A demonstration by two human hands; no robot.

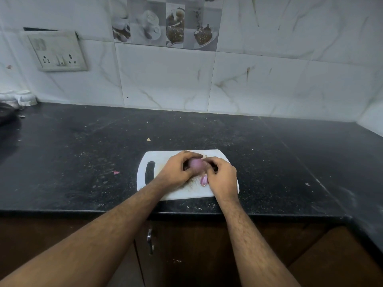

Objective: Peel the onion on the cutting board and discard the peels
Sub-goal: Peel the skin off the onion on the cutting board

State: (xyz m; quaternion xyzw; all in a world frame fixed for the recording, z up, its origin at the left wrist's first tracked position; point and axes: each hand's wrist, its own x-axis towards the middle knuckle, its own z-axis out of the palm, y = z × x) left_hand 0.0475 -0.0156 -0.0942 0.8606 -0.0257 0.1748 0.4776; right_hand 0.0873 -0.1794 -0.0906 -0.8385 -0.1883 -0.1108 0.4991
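Black counter (83,154), white board (161,158) near front edge, hands (199,172) gripping onion (196,163)

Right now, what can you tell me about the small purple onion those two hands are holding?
The small purple onion is round, with smooth, pale purple skin, slightly blurred. It is held just above the white plastic cutting board, between both hands: the left hand cups it from the left and behind, and the right hand pinches at its right side. Only its upper front face shows; fingers hide the rest. A loose purple peel piece lies on the board just below it.
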